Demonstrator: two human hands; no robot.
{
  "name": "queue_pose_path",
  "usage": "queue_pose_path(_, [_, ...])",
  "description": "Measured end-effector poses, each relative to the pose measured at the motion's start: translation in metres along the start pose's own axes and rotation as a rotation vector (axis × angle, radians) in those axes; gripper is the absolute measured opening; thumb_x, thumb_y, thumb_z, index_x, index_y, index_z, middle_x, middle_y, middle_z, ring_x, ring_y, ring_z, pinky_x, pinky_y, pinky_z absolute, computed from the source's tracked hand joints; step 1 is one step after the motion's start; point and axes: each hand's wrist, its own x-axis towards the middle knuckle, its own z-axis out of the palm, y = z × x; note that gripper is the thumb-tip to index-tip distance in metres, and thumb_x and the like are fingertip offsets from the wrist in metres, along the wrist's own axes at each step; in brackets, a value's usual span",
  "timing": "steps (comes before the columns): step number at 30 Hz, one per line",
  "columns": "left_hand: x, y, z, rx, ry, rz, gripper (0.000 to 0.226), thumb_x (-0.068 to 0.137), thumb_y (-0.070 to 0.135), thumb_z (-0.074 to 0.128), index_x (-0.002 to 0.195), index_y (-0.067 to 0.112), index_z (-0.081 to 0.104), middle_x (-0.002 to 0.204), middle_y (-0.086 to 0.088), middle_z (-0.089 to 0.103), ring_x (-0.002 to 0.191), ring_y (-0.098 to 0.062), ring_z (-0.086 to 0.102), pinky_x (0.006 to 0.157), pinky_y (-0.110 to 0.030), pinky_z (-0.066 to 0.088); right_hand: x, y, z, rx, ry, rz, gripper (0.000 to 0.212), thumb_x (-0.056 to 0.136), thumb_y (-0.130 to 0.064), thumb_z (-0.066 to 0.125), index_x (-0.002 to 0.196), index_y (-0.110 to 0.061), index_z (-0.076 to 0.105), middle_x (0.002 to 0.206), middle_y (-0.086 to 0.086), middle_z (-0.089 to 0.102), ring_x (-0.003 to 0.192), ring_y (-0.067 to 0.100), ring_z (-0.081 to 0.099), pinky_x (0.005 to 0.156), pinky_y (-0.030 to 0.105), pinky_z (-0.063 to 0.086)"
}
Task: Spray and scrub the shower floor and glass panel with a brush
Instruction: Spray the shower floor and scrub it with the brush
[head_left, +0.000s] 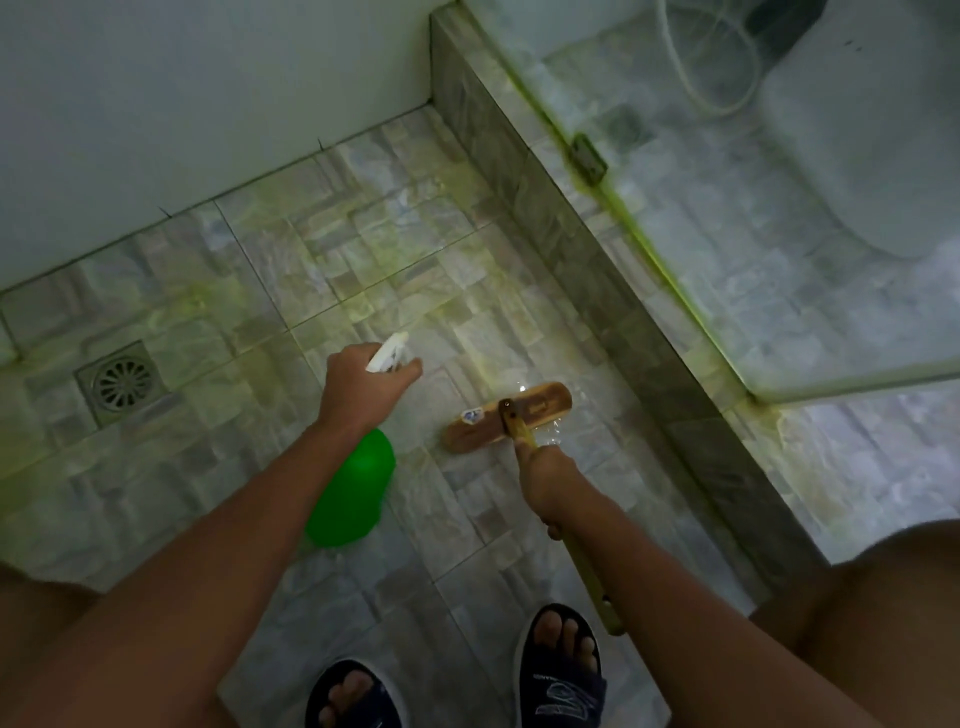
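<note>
Wet shower floor (311, 270) glistens; left hand (358, 387) grips spray bottle (353, 483) aimed ahead, right hand (545, 480) clasps brush (511, 415) handle, bristles down for scrubbing.

The person is wearing dark blue slide sandals (561, 670) with pale lettering on the straps; the forearms and legs are showing bare.
</note>
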Motion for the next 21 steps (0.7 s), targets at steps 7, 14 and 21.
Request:
queue_pose_path(7, [0.007,-0.005,-0.016,-0.087,0.185,-0.052,0.056,0.076,0.034,0.09,0.053,0.023,0.04,0.049,0.008,0.038,0.045,-0.002,0.037,0.052,-0.027,0.035,0.036,-0.099,-0.033,-0.275,-0.004,-0.275,0.04,0.105,-0.033,0.03,0.125,-0.005,0.051,0.117,0.026,0.053,0.087,0.042,0.062,0.065,0.051,0.059])
queue_pose_path(14, [-0.001,-0.007,-0.022,-0.098,0.312,-0.013,0.061,0.08,0.022,0.088,0.057,0.027,0.032,0.053,0.01,0.031,0.041,0.003,0.038,0.045,-0.013,0.028,0.078,-0.249,-0.027,-0.314,0.004,-0.49,0.031,0.105,-0.014,0.025,0.124,-0.004,0.047,0.084,0.012,0.049,0.064,0.025,0.05,0.038,0.026,0.042])
queue_pose_path(21, [-0.002,-0.025,-0.046,-0.151,0.314,-0.3,0.035,0.083,0.028,0.082,0.075,-0.005,0.073,0.064,-0.014,0.069,0.044,-0.008,0.057,0.048,-0.022,0.048,0.06,-0.185,-0.014,-0.447,-0.049,-0.508,0.04,0.105,-0.029,0.027,0.124,-0.006,0.053,0.097,0.016,0.052,0.086,0.033,0.06,0.063,0.035,0.053])
